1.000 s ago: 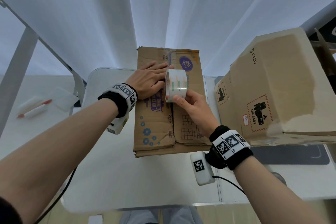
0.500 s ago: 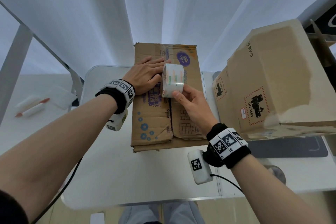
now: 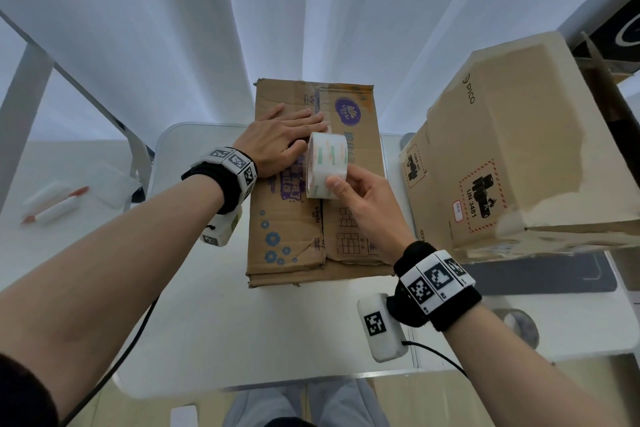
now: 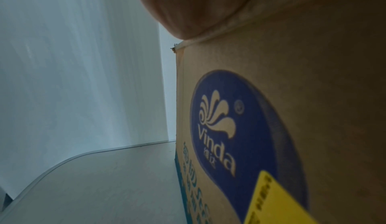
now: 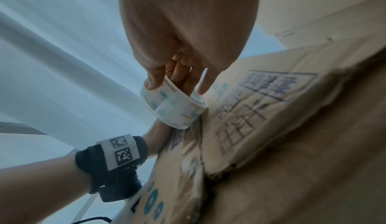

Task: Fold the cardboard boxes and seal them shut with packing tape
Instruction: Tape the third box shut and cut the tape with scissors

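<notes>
A brown cardboard box [image 3: 311, 184] is set on the white table [image 3: 207, 322], its top flaps folded shut. The left hand [image 3: 277, 146] is laid flat on the far left flap, fingers straight, nothing grasped. A roll of packing tape [image 3: 327, 166] is held upright on the box's middle seam, gripped by the right hand [image 3: 363, 208], thumb outside, fingers through the core. A larger box [image 3: 519, 149] is seen just beside it, on the right.

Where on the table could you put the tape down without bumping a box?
Bare table lies in front of the printed box, between the forearms. A narrower strip lies left of it. The right side is crowded: the big PICO box and a dark mat.
</notes>
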